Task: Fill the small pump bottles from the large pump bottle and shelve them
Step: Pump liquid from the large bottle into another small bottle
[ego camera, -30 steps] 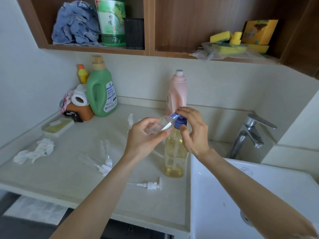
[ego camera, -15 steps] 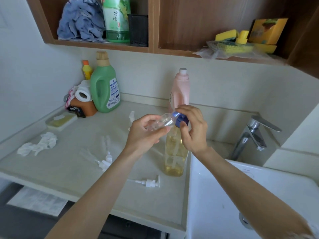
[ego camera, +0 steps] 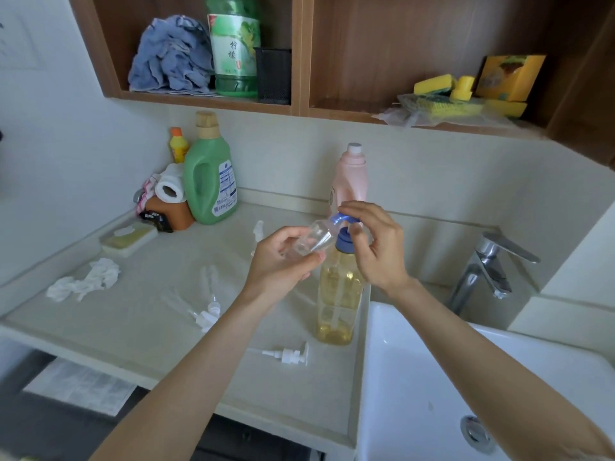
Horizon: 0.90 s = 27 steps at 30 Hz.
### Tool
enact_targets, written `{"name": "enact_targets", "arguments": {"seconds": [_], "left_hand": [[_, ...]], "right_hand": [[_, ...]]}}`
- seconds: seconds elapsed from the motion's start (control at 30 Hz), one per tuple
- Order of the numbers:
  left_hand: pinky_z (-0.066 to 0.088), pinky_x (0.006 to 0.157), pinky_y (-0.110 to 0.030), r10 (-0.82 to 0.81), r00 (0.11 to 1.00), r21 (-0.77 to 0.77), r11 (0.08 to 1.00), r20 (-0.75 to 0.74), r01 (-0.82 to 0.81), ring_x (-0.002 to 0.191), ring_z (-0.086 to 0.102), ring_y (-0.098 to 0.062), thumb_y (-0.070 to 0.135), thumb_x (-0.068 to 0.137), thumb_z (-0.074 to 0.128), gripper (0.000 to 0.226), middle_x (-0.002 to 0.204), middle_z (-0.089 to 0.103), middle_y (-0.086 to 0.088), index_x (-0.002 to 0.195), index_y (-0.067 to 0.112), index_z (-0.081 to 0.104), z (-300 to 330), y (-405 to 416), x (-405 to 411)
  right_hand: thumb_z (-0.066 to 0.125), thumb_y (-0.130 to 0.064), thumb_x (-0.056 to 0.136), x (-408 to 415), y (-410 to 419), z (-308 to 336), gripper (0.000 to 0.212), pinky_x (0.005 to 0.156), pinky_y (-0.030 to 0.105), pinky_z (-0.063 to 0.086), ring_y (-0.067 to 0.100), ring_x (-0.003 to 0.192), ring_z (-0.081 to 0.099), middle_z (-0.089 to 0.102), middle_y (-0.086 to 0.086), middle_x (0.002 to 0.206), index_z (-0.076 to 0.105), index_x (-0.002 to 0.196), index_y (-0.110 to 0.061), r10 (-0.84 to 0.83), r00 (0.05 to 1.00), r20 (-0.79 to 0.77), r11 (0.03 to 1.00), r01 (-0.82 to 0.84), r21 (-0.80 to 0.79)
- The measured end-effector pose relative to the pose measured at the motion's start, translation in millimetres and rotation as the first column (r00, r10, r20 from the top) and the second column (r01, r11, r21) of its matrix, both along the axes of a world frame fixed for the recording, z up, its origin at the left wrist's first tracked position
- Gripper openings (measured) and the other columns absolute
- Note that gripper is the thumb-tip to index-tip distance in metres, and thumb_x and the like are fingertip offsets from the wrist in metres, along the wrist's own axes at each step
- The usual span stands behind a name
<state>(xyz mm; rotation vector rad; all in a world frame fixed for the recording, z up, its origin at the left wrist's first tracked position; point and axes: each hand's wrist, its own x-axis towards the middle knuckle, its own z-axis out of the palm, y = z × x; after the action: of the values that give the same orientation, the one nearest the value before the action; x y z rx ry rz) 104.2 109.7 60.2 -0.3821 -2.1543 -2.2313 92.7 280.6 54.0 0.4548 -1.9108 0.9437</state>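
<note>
Held the small clear plastic bottle [ego camera: 309,242] tilted in left hand [ego camera: 283,266], mouth still at blue pump spout [ego camera: 336,219] of tall amber-filled bottle [ego camera: 337,294] on surface [ego camera: 139,314]; right hand [ego camera: 374,249] kept pressing pump, filling apparently barely begun.

I count one large pump bottle [ego camera: 337,294], one small clear bottle [ego camera: 311,241] in my fingers, one loose pump head [ego camera: 286,355], one pink bottle [ego camera: 351,178], one green jug [ego camera: 209,181].
</note>
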Motion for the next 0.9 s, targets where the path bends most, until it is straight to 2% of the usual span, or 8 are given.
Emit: {"name": "enact_targets", "arguments": {"seconds": [0.13,0.2,0.3,0.47,0.6,0.73,0.8,0.9], "left_hand": [[0.04,0.053,-0.018,0.027,0.999,-0.045,0.999,-0.029,-0.028,0.056,0.051,-0.011,0.003,0.072,0.079,0.03,0.08,0.067,0.005,0.092,0.021,0.066,-10,2,-3],[0.039,0.055,-0.017,0.046,0.999,-0.065,0.997,-0.023,-0.047,0.056,0.053,-0.006,0.004,0.07,0.08,0.031,0.077,0.066,0.008,0.091,0.023,0.065,-15,1,-4],[0.04,0.057,-0.018,0.049,0.999,-0.074,0.996,-0.006,-0.05,0.054,0.053,-0.002,0.004,0.07,0.08,0.035,0.076,0.064,0.004,0.098,0.017,0.064,-19,-1,-3],[0.039,0.058,-0.018,0.015,1.0,-0.031,0.999,-0.012,-0.015,0.054,0.054,-0.002,-0.001,0.073,0.075,0.029,0.076,0.064,0.01,0.091,0.017,0.062,-14,-3,2],[0.048,0.06,-0.017,-0.062,0.997,0.031,0.997,-0.053,0.064,0.066,0.062,0.0,-0.003,0.078,0.072,0.034,0.082,0.071,0.019,0.099,0.022,0.063,-11,-3,7],[0.053,0.063,-0.021,-0.136,0.989,0.074,0.987,-0.063,0.141,0.075,0.064,0.004,0.003,0.084,0.068,0.037,0.088,0.07,0.027,0.104,0.033,0.06,-13,-1,13],[0.051,0.06,-0.022,-0.13,0.99,0.099,0.986,-0.053,0.135,0.073,0.06,-0.003,0.004,0.084,0.068,0.037,0.087,0.07,0.023,0.104,0.034,0.06,-18,0,12],[0.044,0.052,-0.023,-0.114,0.993,0.127,0.985,-0.036,0.118,0.063,0.052,-0.012,0.002,0.081,0.073,0.037,0.089,0.07,0.008,0.108,0.026,0.064,-27,1,12]], "right_hand": [[0.041,-0.008,0.084,0,-3,-15,0.033,0.093,0.02,0.044,0.016,0.103,0.06,0.066,0.003,0.103,0.07,0.095,0.003,0.0,1.0,-0.03,0.994,-0.003,-0.111],[0.041,-0.007,0.08,0,-8,-21,0.034,0.091,0.017,0.044,0.016,0.102,0.06,0.065,0.003,0.103,0.07,0.094,0.003,0.004,1.0,-0.028,0.992,-0.007,-0.127],[0.04,-0.006,0.076,0,-15,-25,0.035,0.089,0.014,0.042,0.014,0.1,0.059,0.065,0.002,0.1,0.071,0.091,0.003,0.0,1.0,-0.024,0.991,-0.003,-0.133],[0.038,-0.006,0.076,3,-12,-15,0.036,0.089,0.017,0.044,0.011,0.099,0.059,0.065,0.0,0.1,0.07,0.091,0.002,0.014,1.0,-0.01,0.995,-0.015,-0.101],[0.037,-0.009,0.08,4,-4,3,0.038,0.087,0.028,0.049,0.019,0.098,0.062,0.067,0.004,0.101,0.07,0.095,0.001,0.029,1.0,0.011,0.998,-0.028,-0.064],[0.04,-0.008,0.081,7,-5,-8,0.038,0.1,0.029,0.044,0.02,0.111,0.059,0.064,0.001,0.112,0.069,0.103,0.002,0.008,1.0,-0.008,0.999,-0.008,-0.044],[0.041,-0.008,0.079,6,-9,-18,0.039,0.103,0.031,0.042,0.021,0.114,0.057,0.063,0.003,0.113,0.068,0.105,0.002,0.003,1.0,-0.021,0.998,-0.004,-0.071],[0.042,-0.006,0.075,3,-13,-31,0.038,0.102,0.031,0.04,0.02,0.112,0.055,0.062,0.004,0.11,0.067,0.103,0.004,-0.012,0.999,-0.034,0.996,0.009,-0.091]]}}
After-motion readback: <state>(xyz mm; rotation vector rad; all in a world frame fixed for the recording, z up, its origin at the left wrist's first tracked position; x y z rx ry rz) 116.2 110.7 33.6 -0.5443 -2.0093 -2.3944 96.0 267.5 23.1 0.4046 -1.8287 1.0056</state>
